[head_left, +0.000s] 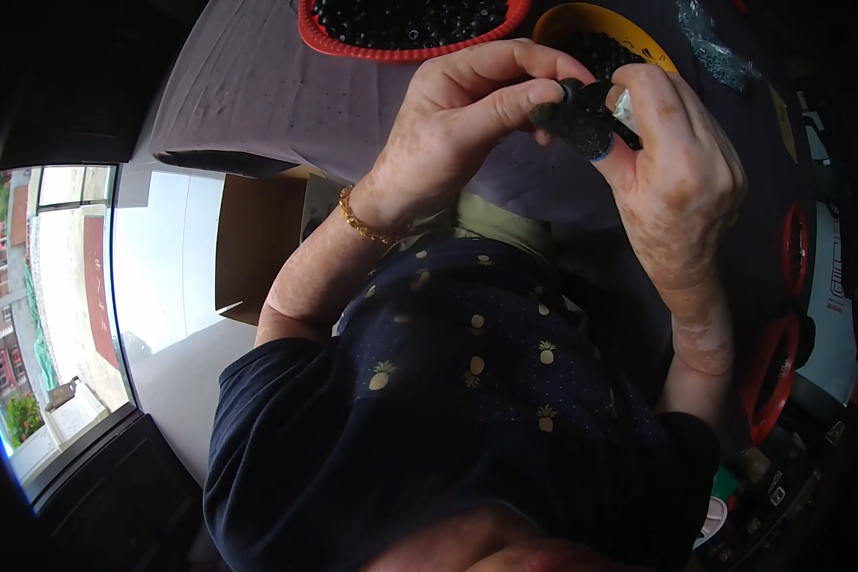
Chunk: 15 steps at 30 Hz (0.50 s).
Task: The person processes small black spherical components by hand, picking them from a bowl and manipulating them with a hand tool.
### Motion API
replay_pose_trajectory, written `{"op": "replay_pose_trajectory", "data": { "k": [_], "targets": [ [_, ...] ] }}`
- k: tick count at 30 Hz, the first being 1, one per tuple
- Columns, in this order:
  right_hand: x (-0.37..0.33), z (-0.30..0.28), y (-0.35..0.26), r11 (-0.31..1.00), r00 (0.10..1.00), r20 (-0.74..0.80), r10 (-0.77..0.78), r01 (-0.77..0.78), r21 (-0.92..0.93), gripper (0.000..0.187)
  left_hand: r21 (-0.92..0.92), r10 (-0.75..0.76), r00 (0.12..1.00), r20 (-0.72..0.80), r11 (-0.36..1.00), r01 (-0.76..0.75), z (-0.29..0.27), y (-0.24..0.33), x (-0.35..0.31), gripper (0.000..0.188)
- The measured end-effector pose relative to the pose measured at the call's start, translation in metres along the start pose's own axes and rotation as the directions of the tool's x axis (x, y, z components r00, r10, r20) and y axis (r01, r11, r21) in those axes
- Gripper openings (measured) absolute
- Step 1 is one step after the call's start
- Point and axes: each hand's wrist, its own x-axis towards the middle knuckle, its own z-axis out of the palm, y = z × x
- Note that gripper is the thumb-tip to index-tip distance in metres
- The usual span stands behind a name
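The left grip (467,110) is closed, with thumb and finger pinching a small black piece (569,89), so the piece sits right at its fingertips. The right grip (682,157) is just beside it, to the right, with its fingers bent in close (I cannot tell if they pinch the piece too). Between the two, at the end of the right thumb, is a dark rough patch (574,129) with a bit of blue on its edge, and I cannot tell if the thumb wears it or holds it. A gold bracelet (356,217) goes around the wrist just behind the left grip. Nearer the body, below both grips, is a dark blue apron (477,324) with little gold pineapples on it.

Just past the grips is a yellow bowl (570,21) of small black bits (596,55), and the right grip hides part of it. Beyond the left grip is a red basket (357,46) full of black bits too. Both are on the surface (276,95), which has a grey-purple cover. Past the right grip lies some crinkly clear plastic (710,48). Low down, left of the left grip, is a brown box (248,238). Farthest off to the left is a bright window (62,286)
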Motion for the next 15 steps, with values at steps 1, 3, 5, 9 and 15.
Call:
{"op": "replay_pose_trajectory", "data": {
  "k": [1, 3, 5, 9, 15],
  "targets": [
    [0.0009, -0.0015, 0.0002, 1.0, 1.0, 0.012, -0.013, 0.013, -0.008, 0.029, -0.001, 0.001, 1.0, 0.002, 1.0, -0.001, 0.0001, 0.0004, 0.0001, 0.021],
    [0.0007, -0.0004, -0.0013, 1.0, 1.0, 0.009, -0.011, 0.011, -0.01, 0.029, 0.003, 0.0, 1.0, 0.005, 1.0, 0.0, 0.0, 0.0014, -0.0011, 0.021],
    [0.0019, -0.0007, -0.0041, 1.0, 1.0, 0.007, -0.014, 0.014, -0.01, 0.029, -0.015, 0.012, 1.0, 0.007, 1.0, -0.012, -0.0016, 0.0031, -0.0032, 0.021],
    [-0.005, 0.0013, 0.0033, 1.0, 1.0, 0.015, -0.015, 0.015, -0.021, 0.029, -0.033, 0.006, 0.999, 0.039, 0.999, -0.004, 0.0017, -0.0021, 0.0031, 0.022],
    [-0.0011, 0.0002, 0.0004, 1.0, 1.0, -0.01, -0.028, 0.028, -0.008, 0.029, -0.083, -0.016, 0.999, 0.041, 0.996, 0.019, -0.0001, -0.0014, 0.0001, 0.022]
  ]
}}
